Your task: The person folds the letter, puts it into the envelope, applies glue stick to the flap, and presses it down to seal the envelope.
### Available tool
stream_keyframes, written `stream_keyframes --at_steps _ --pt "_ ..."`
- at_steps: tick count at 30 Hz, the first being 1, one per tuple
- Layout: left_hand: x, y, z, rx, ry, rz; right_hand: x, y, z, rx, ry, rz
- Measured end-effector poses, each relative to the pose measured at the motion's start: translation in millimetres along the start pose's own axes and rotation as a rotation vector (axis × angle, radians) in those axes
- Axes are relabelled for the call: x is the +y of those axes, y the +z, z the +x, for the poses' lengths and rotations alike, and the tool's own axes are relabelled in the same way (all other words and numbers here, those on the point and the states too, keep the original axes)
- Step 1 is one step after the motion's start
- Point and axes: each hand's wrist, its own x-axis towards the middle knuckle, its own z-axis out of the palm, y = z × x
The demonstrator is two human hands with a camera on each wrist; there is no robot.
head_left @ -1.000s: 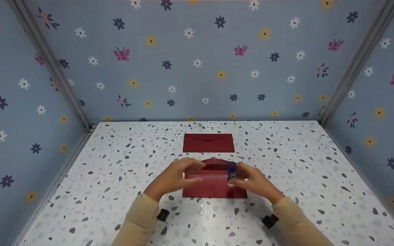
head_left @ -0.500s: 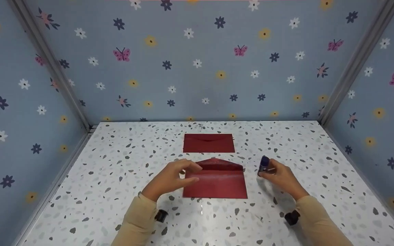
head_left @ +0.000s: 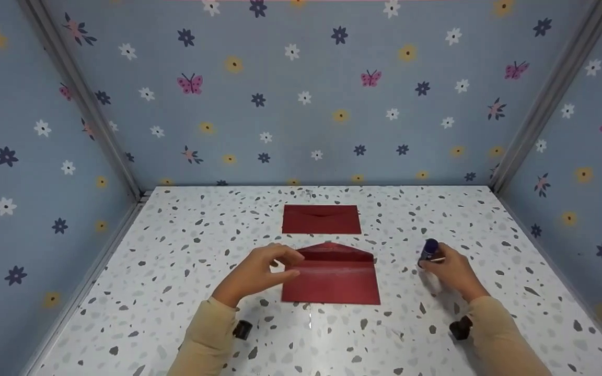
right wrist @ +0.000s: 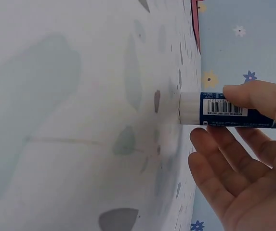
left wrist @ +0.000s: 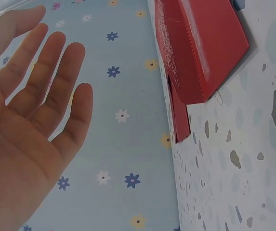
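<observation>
A glue stick (head_left: 428, 250) with a dark blue barrel stands at the right of the table, its white end (right wrist: 190, 109) right at the tabletop in the right wrist view. My right hand (head_left: 452, 271) grips the barrel between thumb and fingers. A red envelope (head_left: 332, 284) lies in the middle with its pointed flap (head_left: 335, 253) unfolded away from me; whitish streaks run along the flap and the fold in the left wrist view. Over the envelope's left edge hovers my left hand (head_left: 259, 271), fingers loosely bent, nothing between them; its palm (left wrist: 22, 144) shows in the left wrist view.
A second red envelope (head_left: 322, 219), its flap down, lies farther back. The speckled white table (head_left: 201, 219) ends at a flowered blue back wall (head_left: 301, 125), with side walls at left and right.
My right hand has carried the glue stick from over the envelope out to the right and down to the tabletop. The left hand has drifted slightly left.
</observation>
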Motion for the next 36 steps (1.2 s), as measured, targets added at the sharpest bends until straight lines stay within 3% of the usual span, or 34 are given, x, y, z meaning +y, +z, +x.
stream_keyframes --at_steps 11,16,22,27,32,36 --pt "-4.2 0.9 1.2 -0.015 -0.019 -0.018 2 -4.3 -1 -0.037 0.028 0.024" --pt "-4.9 0.8 1.4 -0.006 -0.030 0.001 -10 -11.4 -5 0.002 -0.003 0.037" --pt "-6.9 -0.7 0.6 0.001 -0.038 0.004 -26 -14.0 -9 0.084 -0.129 -0.010" --pt "-11.7 -2.9 0.0 0.023 -0.048 0.036 -38 -7.6 -10 0.266 -0.326 -0.147" --pt "-17.5 -1.4 2.3 0.071 -0.072 0.180 -56 2.8 -11 0.402 -0.527 -0.254" --pt "-19.8 5.6 7.3 0.086 -0.106 0.345 -70 15.2 -15 0.357 -0.617 -0.285"
